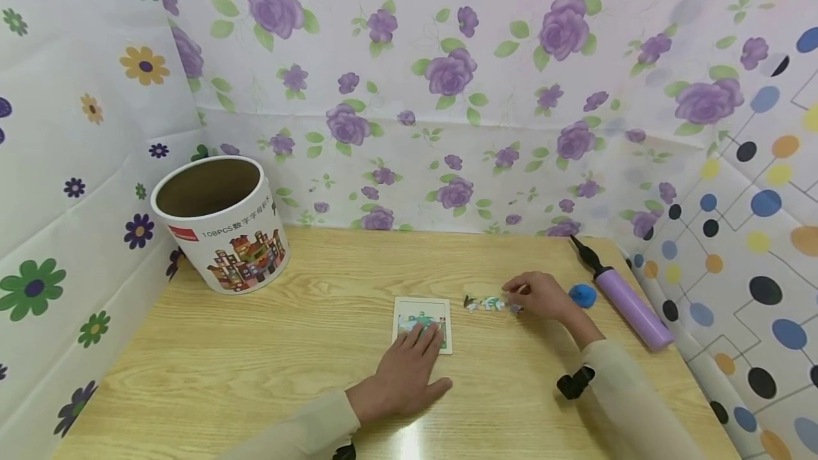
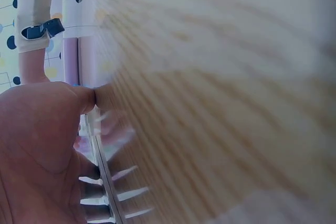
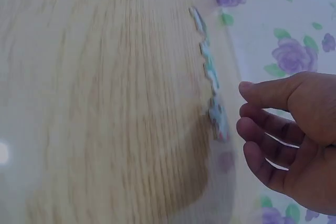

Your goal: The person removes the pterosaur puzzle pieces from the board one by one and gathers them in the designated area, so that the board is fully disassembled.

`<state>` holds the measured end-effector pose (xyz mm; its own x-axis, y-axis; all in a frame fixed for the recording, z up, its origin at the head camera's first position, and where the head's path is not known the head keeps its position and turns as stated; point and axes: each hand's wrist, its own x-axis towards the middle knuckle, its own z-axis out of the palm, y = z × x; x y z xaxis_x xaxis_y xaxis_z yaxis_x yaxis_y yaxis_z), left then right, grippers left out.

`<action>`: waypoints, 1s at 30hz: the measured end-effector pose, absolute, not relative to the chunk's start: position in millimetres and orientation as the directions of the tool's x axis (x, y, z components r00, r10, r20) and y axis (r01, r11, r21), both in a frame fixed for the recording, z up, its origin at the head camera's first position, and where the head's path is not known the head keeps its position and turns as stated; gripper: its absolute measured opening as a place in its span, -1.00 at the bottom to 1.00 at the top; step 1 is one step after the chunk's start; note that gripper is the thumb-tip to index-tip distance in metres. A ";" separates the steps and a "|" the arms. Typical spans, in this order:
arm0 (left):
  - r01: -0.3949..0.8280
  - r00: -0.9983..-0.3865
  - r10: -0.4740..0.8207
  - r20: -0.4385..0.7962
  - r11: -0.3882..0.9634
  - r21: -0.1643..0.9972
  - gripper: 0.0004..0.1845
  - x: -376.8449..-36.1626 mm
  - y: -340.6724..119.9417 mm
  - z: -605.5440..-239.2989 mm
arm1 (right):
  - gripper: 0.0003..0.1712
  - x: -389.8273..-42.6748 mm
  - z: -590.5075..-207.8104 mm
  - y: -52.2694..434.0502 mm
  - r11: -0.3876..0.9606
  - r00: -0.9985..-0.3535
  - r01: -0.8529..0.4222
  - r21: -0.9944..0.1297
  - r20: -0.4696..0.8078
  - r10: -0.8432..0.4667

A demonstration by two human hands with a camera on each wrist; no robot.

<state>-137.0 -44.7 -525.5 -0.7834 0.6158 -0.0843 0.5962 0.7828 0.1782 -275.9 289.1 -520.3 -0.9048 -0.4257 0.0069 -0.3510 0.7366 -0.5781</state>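
A wooden table point(image 1: 268, 346) sits in a corner of flowery sheets point(image 1: 447, 91). At the back left of the table stands a big round tub point(image 1: 220, 222) with its top open. Along the right edge lies a purple pump point(image 1: 623, 297), and a small blue ball point(image 1: 582, 295) rests just beside it.

Near the middle of the table lies a white card point(image 1: 422, 321) with a green picture on it. The left hand point(image 1: 405, 375) lies flat on the table, and its straight fingers point(image 1: 427, 338) press down on the near half of the card. It grips nothing.

Just to the right of the card is a short row of little puzzle pieces point(image 1: 491, 302). The right hand point(image 1: 543, 295) rests at the right end of that row. Its fingers point(image 3: 262, 129) are loosely curled, and their tips are right by the last piece. Whether they touch it or pinch it cannot be told. The other pieces lie to the left of the fingers, out toward the card.
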 end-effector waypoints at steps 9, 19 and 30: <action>0.615 -0.783 0.622 0.007 0.772 0.163 -0.17 -137.3 -46.0 -535.1 | -0.73 -264.3 -509.9 253.4 0.682 -0.888 -0.389 -0.619 0.055 -0.457; 0.630 -0.776 0.623 0.097 0.768 0.111 -0.16 -137.6 -46.5 -545.1 | -0.73 -265.0 -509.4 217.9 0.633 -0.845 -0.454 -0.627 0.079 -0.529; 0.571 -0.801 0.585 -0.131 0.811 0.127 -0.07 -124.6 -40.5 -516.7 | -0.74 -269.6 -504.6 186.4 0.602 -0.799 -0.512 -0.613 0.082 -0.596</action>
